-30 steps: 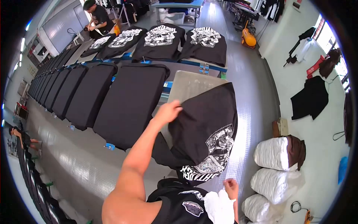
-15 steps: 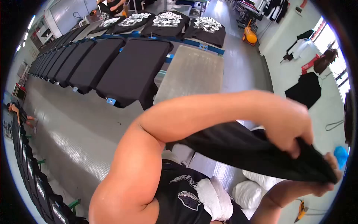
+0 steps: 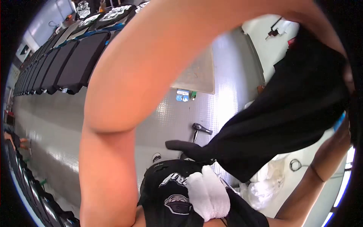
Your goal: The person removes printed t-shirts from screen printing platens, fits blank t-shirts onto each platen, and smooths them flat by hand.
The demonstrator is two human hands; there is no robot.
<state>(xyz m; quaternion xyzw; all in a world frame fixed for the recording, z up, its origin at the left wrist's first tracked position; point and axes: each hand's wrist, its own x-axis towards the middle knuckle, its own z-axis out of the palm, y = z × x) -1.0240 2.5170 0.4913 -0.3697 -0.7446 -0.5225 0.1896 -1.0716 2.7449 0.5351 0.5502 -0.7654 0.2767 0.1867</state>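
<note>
A black T-shirt (image 3: 287, 109) hangs stretched out on my right side, its lower end reaching down in front of my waist. My left arm arches across the top of the view, and my left hand (image 3: 348, 75) is closed on the shirt's upper edge at the far right. Lower at that same edge, my right hand (image 3: 348, 123) is also at the shirt; its fingers are mostly cut off and dark. Beyond my left arm, a bare metal printing pallet (image 3: 200, 73) shows in part.
Pallets with black shirts (image 3: 83, 60) run in a row to the left. Below the bare pallet, a black-handled lever (image 3: 202, 128) sticks up. Clear plastic bags (image 3: 264, 185) lie at lower right. Another person (image 3: 17, 140) stands far left. White cloth (image 3: 208, 193) hangs at my chest.
Both hands have moved to the far right edge, the left one rising. The T-shirt, bunched before, now spreads out and hangs open. My view has turned right, toward the bare pallet's near end.
</note>
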